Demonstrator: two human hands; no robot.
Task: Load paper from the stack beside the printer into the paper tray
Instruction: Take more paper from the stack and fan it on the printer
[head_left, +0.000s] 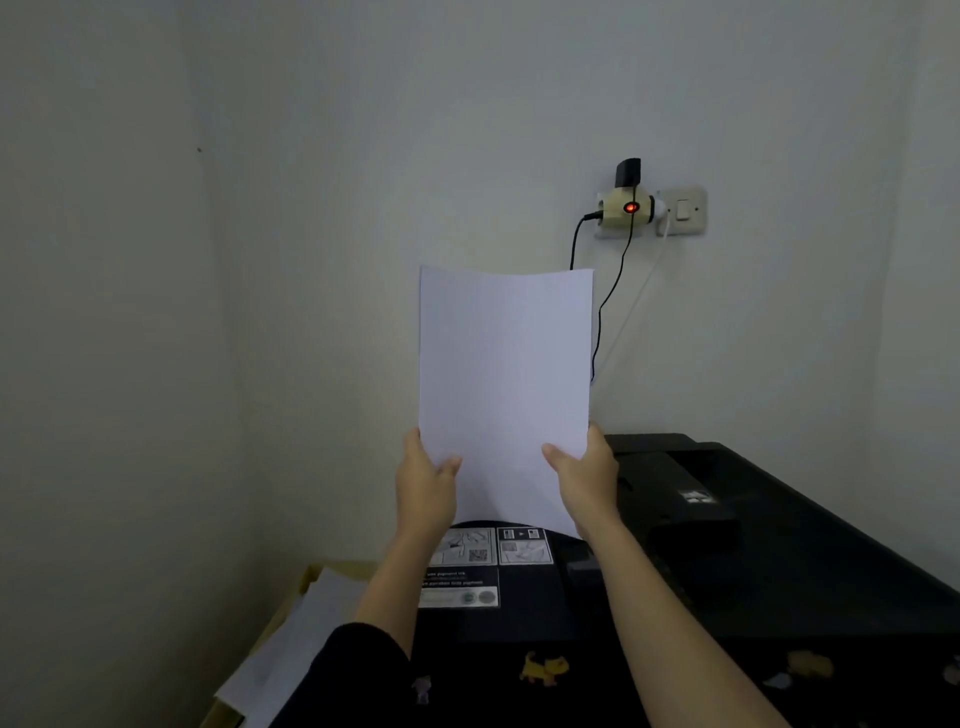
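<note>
I hold a thin bundle of white paper (504, 374) upright in front of the wall, above the black printer (753, 561). My left hand (426, 488) grips its lower left edge and my right hand (584, 478) grips its lower right edge, thumbs on the front. The sheets' top edge bows slightly. The paper stack (306, 639) lies to the left of the printer, low in the view, partly hidden by my left sleeve. The printer's rear tray area sits behind and right of my right hand; its slot is too dark to make out.
A wall socket with an adapter and red light (631, 208) sits above the printer, with black and white cables hanging down behind the paper. Instruction stickers (467, 566) cover the printer lid. A tan box (291, 608) lies under the stack. Walls close in left and behind.
</note>
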